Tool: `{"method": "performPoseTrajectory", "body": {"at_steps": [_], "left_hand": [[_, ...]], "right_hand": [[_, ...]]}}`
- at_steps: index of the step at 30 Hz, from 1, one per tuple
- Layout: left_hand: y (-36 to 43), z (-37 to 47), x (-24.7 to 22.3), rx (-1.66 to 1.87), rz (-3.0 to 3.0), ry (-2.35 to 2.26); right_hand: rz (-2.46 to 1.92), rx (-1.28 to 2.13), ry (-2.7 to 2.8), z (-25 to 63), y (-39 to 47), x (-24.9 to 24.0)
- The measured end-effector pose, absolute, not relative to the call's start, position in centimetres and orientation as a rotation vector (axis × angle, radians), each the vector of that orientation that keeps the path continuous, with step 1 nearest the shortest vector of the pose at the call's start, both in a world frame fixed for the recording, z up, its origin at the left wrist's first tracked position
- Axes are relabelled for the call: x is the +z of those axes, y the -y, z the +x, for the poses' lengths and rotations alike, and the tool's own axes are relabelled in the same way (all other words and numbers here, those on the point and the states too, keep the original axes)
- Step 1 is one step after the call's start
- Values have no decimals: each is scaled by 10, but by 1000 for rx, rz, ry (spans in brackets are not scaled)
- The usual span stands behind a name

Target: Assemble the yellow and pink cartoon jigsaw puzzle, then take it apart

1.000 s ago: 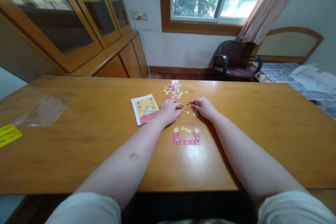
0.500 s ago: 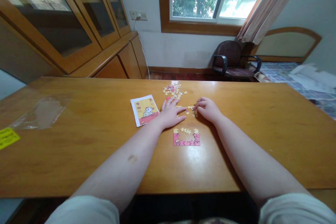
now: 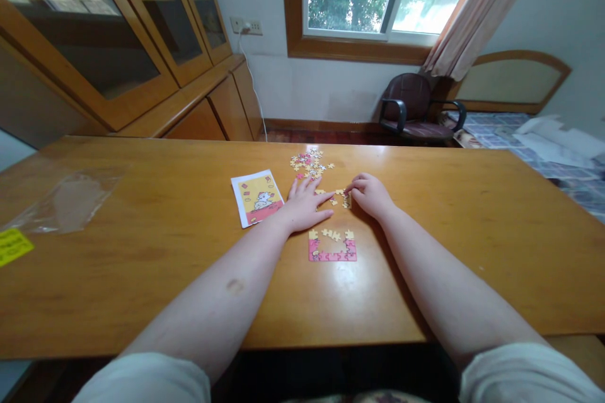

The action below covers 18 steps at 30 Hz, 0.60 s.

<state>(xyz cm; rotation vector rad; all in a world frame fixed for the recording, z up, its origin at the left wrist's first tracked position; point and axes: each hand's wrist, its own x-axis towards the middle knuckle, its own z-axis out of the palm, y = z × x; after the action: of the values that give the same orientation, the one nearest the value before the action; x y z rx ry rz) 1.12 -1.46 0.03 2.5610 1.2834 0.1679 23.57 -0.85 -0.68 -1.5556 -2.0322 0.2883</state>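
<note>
My left hand (image 3: 305,204) lies with fingers spread on the table, beside the picture card (image 3: 259,197) and below the pile of loose puzzle pieces (image 3: 307,162). Its fingertips reach a small group of yellow pieces (image 3: 339,192). At the right end of that group, my right hand (image 3: 371,194) has its fingers pinched together at the edge pieces; what is between the fingertips is too small to tell. Nearer to me sits a partly joined puzzle frame (image 3: 333,257), pink along the bottom, with a few yellow pieces (image 3: 331,235) between its upper ends.
The wooden table (image 3: 165,252) spans the view. A clear plastic bag (image 3: 78,201) and a yellow label (image 3: 14,247) are at its left. Beyond stand a glass-fronted cabinet (image 3: 165,91), an office chair (image 3: 411,104) and a bed (image 3: 510,132).
The whole view has shifted slightly, moving the table and its items a little to the left. Both hands stay at nearly the same places among the pieces.
</note>
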Motion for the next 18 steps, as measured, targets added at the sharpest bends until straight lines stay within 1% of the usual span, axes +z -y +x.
{"method": "performPoseTrajectory", "body": {"at_steps": [7, 18], "left_hand": [[15, 11, 0, 203, 2531, -1269], [15, 11, 3, 174, 2532, -1281]], "right_hand": [[-1723, 290, 2009, 236, 10, -6], [-1659, 336, 2067, 236, 12, -4]]}}
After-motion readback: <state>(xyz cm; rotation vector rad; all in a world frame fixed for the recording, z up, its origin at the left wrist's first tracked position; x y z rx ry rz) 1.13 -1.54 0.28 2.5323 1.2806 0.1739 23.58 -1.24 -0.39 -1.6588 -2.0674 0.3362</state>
